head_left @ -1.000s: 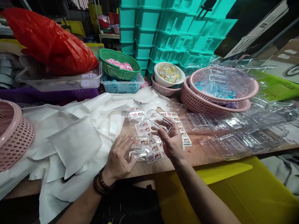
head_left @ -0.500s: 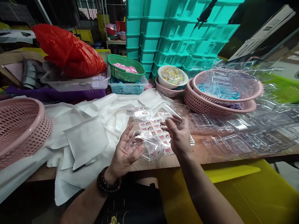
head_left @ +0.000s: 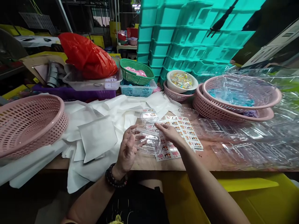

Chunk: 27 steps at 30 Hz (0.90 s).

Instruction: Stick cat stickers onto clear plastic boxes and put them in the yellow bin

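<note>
Between my hands is a clear plastic case [head_left: 150, 141], above the wooden table. My left hand [head_left: 128, 149] has its fingers wrapped round the case's left side. At the upper right edge of the case, my right hand [head_left: 170, 134] pinches it between thumb and fingers. Sheets of cartoon cat stickers [head_left: 190, 133] lie partly under the case and my right hand. Just behind sits another small clear piece [head_left: 149, 114] with a printed label on it.
White sheets [head_left: 98, 137] and a pink basket [head_left: 62, 115] lie left. Behind are a red bag [head_left: 88, 59], a green basket [head_left: 136, 79], a white bowl [head_left: 171, 84] and teal crates [head_left: 161, 46]. Pink baskets [head_left: 210, 110] and clear trays [head_left: 257, 152] stand right.
My right hand has come in from above the stickers and taken the case's right side. The case has turned in my left hand. The view has shifted left.
</note>
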Tool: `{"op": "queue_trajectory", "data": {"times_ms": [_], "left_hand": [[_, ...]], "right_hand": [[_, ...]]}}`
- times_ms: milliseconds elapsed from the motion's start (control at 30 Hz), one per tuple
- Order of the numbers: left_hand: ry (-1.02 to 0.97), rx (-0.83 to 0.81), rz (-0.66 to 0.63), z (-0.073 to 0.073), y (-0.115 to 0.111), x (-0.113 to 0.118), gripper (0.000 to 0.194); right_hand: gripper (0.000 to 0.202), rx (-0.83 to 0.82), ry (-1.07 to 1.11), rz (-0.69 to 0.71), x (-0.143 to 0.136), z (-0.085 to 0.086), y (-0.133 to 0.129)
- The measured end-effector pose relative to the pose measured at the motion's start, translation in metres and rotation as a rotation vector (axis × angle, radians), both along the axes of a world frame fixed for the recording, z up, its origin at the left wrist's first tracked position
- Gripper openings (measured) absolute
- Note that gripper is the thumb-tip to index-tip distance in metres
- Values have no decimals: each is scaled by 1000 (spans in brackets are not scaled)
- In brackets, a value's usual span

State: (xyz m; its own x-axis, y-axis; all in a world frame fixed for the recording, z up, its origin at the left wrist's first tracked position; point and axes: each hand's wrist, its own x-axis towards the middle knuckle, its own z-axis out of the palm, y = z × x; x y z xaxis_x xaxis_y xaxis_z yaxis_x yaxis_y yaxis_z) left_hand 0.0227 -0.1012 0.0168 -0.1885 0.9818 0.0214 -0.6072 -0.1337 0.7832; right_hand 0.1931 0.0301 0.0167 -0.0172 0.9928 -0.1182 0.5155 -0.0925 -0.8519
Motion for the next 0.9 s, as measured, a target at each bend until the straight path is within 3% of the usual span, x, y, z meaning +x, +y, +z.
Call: {"op": "queue_trajectory", "data": {"times_ms": [67, 100, 200, 267, 367, 467, 600, 767, 900], "left_hand": [[-5, -8, 14, -2, 0, 1, 45], [-3, -8, 16, -2, 0, 1, 45], [16, -3, 29, 0, -1, 4, 45], [44, -2, 36, 3, -4, 6, 46], [104, 0, 9, 9, -10, 7, 49], [188, -1, -2, 14, -18, 6, 51], [307, -31, -7, 17, -28, 0, 48], [431, 56, -60, 15, -38, -8, 50], [409, 128, -150, 15, -42, -9, 63]], "right_hand": [[64, 130, 12, -35, 0, 9, -15], [65, 201, 53, 14, 0, 15, -25], [68, 426, 138, 387, -5, 30, -62], [71, 641, 24, 549, -11, 36, -82], [61, 1004, -233, 494, -18, 36, -97], [55, 1243, -375, 456, -20, 32, -99], [51, 1361, -469, 528, -17, 29, -99], [62, 1401, -313, 493, -13, 22, -104], [51, 1386, -209, 484, -15, 20, -108]]}}
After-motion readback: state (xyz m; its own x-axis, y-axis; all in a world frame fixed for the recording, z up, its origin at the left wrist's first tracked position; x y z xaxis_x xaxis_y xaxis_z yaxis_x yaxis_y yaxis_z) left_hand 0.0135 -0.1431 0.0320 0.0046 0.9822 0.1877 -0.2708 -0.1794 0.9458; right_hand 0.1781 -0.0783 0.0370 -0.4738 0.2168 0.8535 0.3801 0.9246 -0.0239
